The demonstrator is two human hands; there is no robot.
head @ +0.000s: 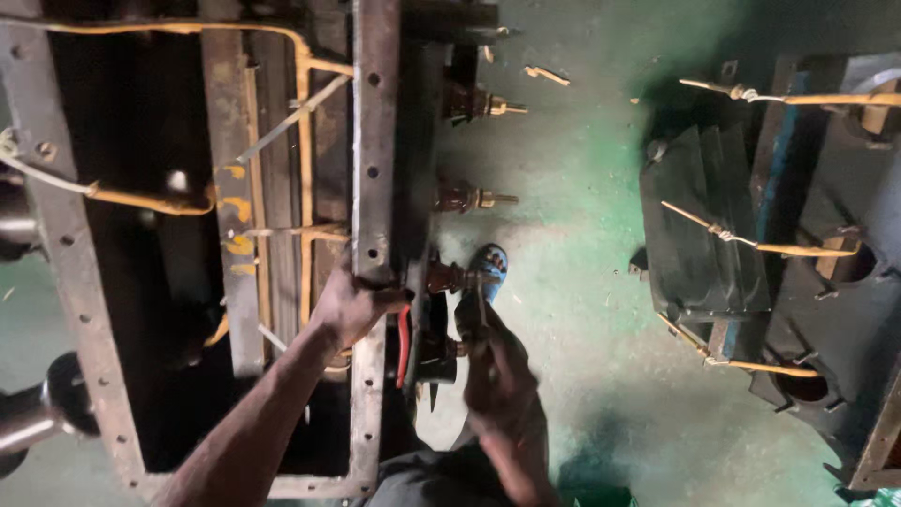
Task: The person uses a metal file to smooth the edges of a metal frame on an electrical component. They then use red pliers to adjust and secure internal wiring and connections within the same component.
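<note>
I look down into an open, dark metal tank (375, 141) with a rusty flanged rim pierced by bolt holes. My left hand (352, 305) grips the rim's right side, fingers curled over the edge. My right hand (493, 361) is outside the tank wall, closed on a small metal tool at a brown bushing (449, 278) with a brass stud. Red-handled pliers (404, 343) hang between my hands against the wall. Two more brown bushings (469, 197) (479, 105) stick out of the wall farther up.
Yellow-sleeved leads (300, 141) run inside the tank. A blue sandal (490, 268) rests on the green floor (582, 310). A dark metal assembly (798, 272) with yellow-wrapped wires (751, 242) stands at right. Round fittings (42, 413) project at lower left.
</note>
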